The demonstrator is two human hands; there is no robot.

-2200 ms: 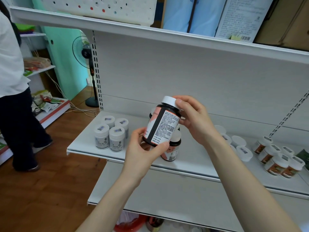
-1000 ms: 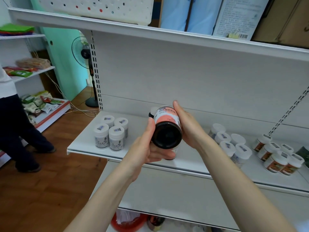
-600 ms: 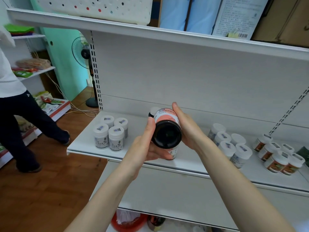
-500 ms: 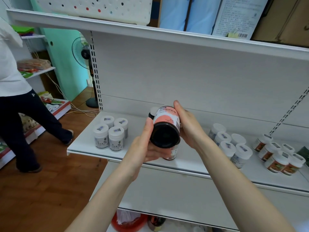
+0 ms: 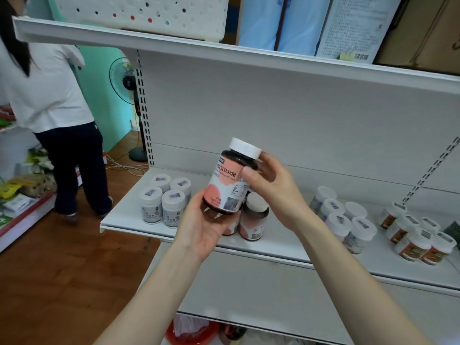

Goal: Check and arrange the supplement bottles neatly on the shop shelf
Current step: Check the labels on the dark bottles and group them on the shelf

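Head view: a dark supplement bottle with a white cap and pink label is held nearly upright in the air, in front of the white shop shelf. The left hand cups its base with curled fingers. The right hand pinches its shoulder just below the cap. A matching bottle stands on the shelf behind, near the front lip. Four white bottles cluster near the shelf's left end. More white-capped bottles stand to the right, with bare shelf between the groups. A person in a white top stands in the aisle at far left.
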